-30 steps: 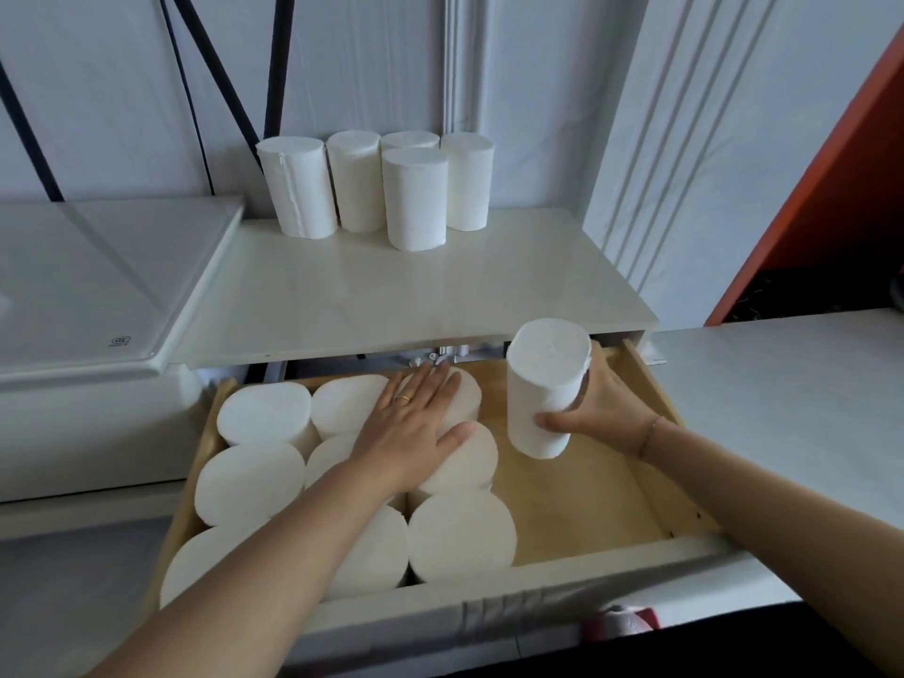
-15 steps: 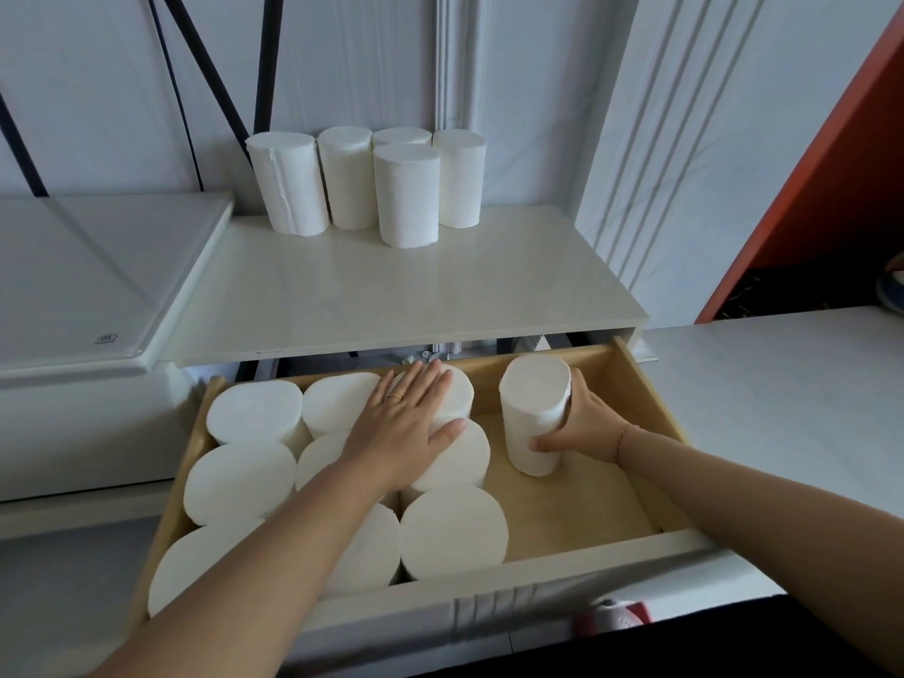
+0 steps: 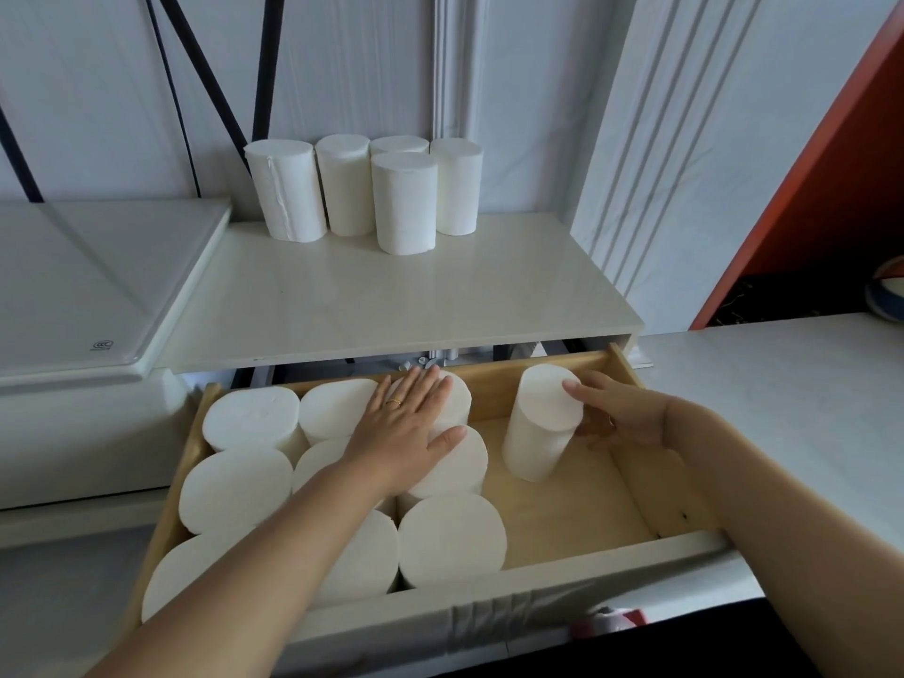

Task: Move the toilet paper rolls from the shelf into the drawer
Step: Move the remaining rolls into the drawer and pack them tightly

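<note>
Drawer (image 3: 675, 511) mostly filled; right hand (image 3: 619, 418) loosely steadies newest roll (image 3: 540, 423), left hand (image 3: 406, 423) flat and spread on packed rolls (image 3: 244, 486); five rolls (image 3: 403, 203) wait on shelf (image 3: 391, 305).

The setting looks like a room in a home, most likely a bathroom or a storage corner. A cream shelf (image 3: 391, 305) sits against a pale wall with moulded vertical trim (image 3: 447, 66), and five toilet paper rolls (image 3: 404, 203) stand on it. Under the shelf a wooden drawer (image 3: 562, 511) is pulled out, packed with more upright rolls. To the left lies a white glossy lid (image 3: 98, 281) with a small stamped mark, like that of a household appliance. An orange panel (image 3: 841, 154) slants at the right, beside a pale counter (image 3: 807, 384).
</note>
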